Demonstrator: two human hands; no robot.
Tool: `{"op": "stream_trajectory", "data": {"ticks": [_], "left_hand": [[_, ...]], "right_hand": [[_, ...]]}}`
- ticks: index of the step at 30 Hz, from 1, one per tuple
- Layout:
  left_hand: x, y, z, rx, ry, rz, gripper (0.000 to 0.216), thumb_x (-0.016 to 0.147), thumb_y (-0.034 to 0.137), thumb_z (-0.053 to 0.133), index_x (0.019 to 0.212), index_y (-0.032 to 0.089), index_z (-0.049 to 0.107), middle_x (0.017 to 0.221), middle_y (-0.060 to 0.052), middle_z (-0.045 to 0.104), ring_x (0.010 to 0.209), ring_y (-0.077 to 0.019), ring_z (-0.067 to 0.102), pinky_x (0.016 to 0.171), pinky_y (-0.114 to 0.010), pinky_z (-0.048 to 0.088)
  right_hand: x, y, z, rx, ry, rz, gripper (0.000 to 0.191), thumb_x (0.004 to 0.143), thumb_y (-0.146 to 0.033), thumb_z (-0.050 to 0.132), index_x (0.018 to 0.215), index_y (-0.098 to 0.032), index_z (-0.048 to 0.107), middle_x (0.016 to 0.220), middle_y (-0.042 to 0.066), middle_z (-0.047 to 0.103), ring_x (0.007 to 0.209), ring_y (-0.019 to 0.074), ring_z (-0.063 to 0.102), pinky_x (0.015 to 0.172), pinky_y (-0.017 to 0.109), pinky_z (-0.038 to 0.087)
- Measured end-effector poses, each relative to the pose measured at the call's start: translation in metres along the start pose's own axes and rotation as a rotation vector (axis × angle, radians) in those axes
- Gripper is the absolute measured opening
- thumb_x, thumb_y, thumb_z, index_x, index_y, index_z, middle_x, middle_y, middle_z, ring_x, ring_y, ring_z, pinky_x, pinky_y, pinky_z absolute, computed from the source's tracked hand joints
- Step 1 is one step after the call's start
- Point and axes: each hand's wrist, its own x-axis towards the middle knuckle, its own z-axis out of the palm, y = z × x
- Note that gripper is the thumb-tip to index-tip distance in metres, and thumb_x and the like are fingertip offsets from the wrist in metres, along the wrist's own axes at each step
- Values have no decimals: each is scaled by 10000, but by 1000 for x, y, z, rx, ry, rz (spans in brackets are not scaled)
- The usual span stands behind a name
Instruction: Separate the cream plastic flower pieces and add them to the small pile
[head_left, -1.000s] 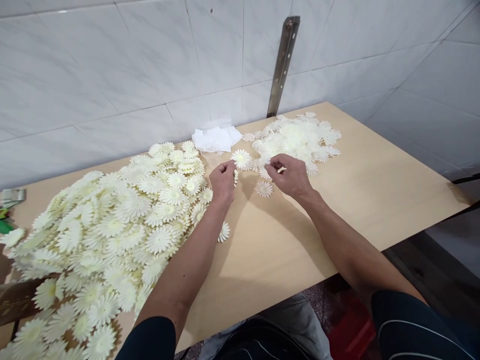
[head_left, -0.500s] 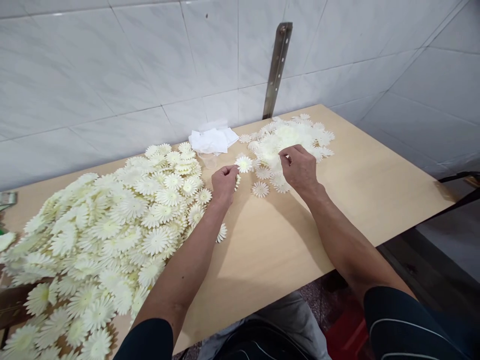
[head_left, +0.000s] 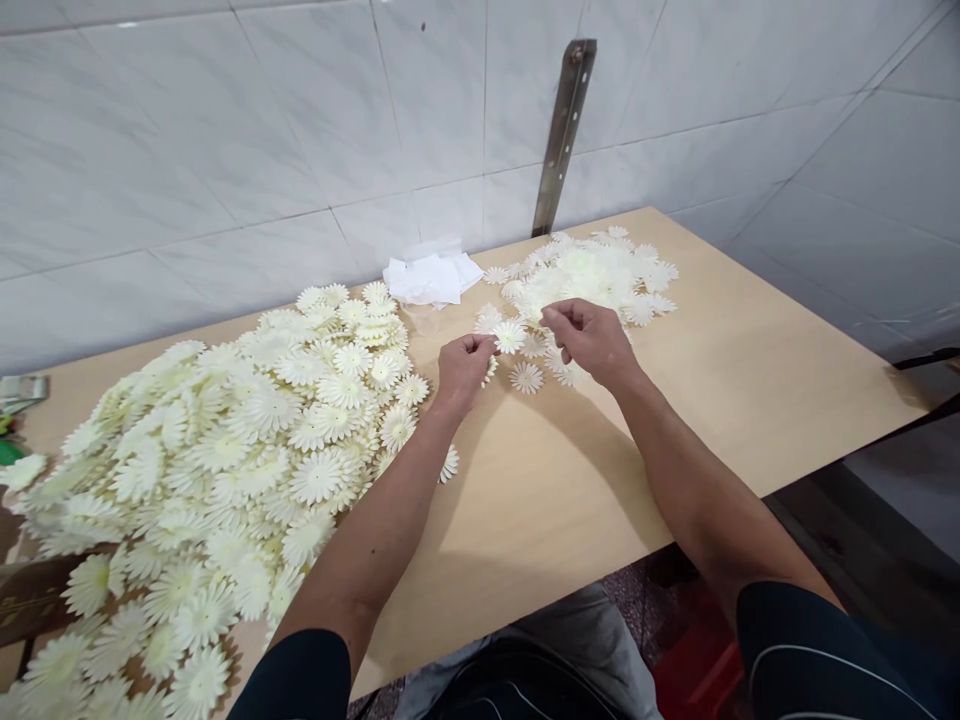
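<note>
My left hand [head_left: 461, 368] is closed in a pinch on a small cream daisy-shaped flower piece [head_left: 509, 335] held just above the wooden table [head_left: 735, 380]. More such pieces seem stacked under its fingers. My right hand [head_left: 592, 340] is curled beside that flower, fingertips pinched close to it; what they hold, if anything, is hidden. A big heap of the same flowers [head_left: 225, 460] lies at the left. A smaller heap [head_left: 592, 272] lies behind my right hand. A single flower [head_left: 526, 377] rests between my hands.
A crumpled white plastic bag [head_left: 431, 278] lies against the tiled wall. A metal bracket [head_left: 562, 130] runs up the wall. One stray flower [head_left: 448, 464] lies by my left forearm. A green object [head_left: 9, 450] shows at the far left edge.
My right hand came back from the smaller heap toward my left hand. My left hand shifted slightly right, still pinching its flower.
</note>
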Motion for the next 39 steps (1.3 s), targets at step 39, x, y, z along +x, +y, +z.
{"op": "stream_trajectory", "data": {"ticks": [39], "left_hand": [[-8, 2, 6, 41, -69, 108, 151, 809, 269, 785, 683, 187, 784, 680, -20, 731, 610, -132, 538, 623, -264, 404]], "right_hand": [[-12, -1, 25, -58, -176, 106, 598, 809, -711, 809, 592, -231, 524, 509, -32, 508, 507, 126, 458, 478, 268, 344]]}}
